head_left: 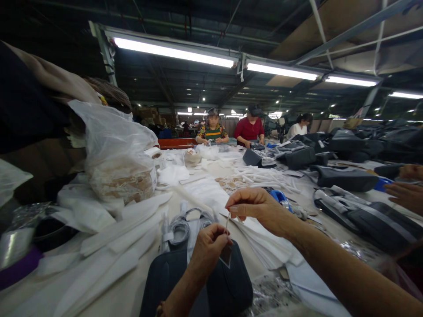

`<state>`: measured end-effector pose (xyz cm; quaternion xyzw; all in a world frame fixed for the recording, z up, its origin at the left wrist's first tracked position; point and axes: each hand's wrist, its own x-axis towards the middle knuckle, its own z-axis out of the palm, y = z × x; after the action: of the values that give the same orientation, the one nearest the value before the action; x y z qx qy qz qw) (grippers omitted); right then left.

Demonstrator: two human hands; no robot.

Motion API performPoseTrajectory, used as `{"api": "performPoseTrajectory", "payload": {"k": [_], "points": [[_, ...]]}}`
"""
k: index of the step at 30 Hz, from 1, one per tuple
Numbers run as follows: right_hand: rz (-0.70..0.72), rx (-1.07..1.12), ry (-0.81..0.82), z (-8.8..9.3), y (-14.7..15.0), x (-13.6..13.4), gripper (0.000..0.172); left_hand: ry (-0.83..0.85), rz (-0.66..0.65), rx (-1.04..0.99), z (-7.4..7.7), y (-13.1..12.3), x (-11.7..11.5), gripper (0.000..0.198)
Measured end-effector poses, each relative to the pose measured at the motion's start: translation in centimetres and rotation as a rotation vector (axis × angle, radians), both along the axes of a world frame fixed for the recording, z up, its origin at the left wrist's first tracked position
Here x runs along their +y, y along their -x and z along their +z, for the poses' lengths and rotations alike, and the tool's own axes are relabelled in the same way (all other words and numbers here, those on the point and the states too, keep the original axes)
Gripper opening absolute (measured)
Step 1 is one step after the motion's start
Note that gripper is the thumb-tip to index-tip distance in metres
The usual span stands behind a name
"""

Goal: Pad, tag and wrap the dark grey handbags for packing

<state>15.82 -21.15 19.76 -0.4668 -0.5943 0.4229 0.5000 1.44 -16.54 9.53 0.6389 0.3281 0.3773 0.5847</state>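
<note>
A dark grey bag [165,275], which looks like a backpack, lies in front of me with clear-wrapped straps at its far end. Above it, my left hand [208,244] is closed in a pinch at the top of a small hang tag [226,256], whose pointed lower end shows below the fingers. A thin pale cord [228,222] runs up from there to my right hand [256,207], raised higher and to the right. That hand pinches the cord's upper end between thumb and fingertips.
White sheets [109,246] cover the left of the table; a plastic-wrapped bundle [125,180] stands behind. More dark bags [380,220] fill the right side, where another person's hands [405,187] show. Several co-workers [249,130] are across the table. Clear plastic bags [277,293] lie near me.
</note>
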Motion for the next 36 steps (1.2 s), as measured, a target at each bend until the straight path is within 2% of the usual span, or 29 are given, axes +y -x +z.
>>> {"api": "performPoseTrajectory", "payload": {"k": [6,10,12,15,16,17,20,22,24,27,28,31,36], "points": [[0.065,-0.029,0.008,-0.6,0.4,0.0,0.009,-0.049,0.004,-0.105,1.4,-0.2,-0.5,0.020],[0.203,-0.042,0.024,-1.4,-0.1,0.1,0.013,-0.007,-0.050,-0.249,2.6,-0.6,-0.8,0.020],[0.133,-0.079,-0.029,-2.0,-0.5,0.0,0.016,0.010,-0.053,-0.273,3.0,-0.7,-0.9,0.020],[-0.127,-0.038,-0.117,-3.6,-0.7,-0.5,0.013,0.045,-0.026,-0.250,3.3,-0.7,-1.0,0.022],[-0.140,0.041,-0.099,-4.3,-0.7,-0.7,0.015,0.062,-0.019,-0.243,3.3,-0.6,-1.1,0.022],[-0.095,0.139,-0.058,-5.1,-0.5,-0.9,0.023,0.059,0.002,-0.234,3.4,-0.5,-1.1,0.021],[0.148,0.372,0.035,-7.1,0.9,-1.4,0.053,-0.161,0.165,-0.160,3.5,-0.4,-1.1,0.016],[0.199,0.417,0.024,-8.1,2.1,-1.5,0.060,-0.362,0.312,-0.101,3.6,-0.4,-1.1,0.016],[0.166,0.439,0.014,-8.8,3.2,-1.5,0.054,-0.436,0.394,-0.076,3.5,-0.4,-1.0,0.017],[0.093,0.410,0.068,-9.9,4.1,-1.4,0.028,-0.359,0.413,-0.098,3.4,-0.3,-0.8,0.020],[0.073,0.373,0.106,-10.2,4.2,-1.4,0.026,-0.317,0.415,-0.109,3.3,-0.2,-0.6,0.021],[0.056,0.237,0.199,-11.0,4.3,-1.5,0.030,-0.221,0.430,-0.128,2.8,0.1,-0.3,0.024],[0.107,0.242,0.118,-10.9,4.4,-1.4,0.032,-0.222,0.425,-0.100,1.4,0.2,-0.2,0.023]]}}
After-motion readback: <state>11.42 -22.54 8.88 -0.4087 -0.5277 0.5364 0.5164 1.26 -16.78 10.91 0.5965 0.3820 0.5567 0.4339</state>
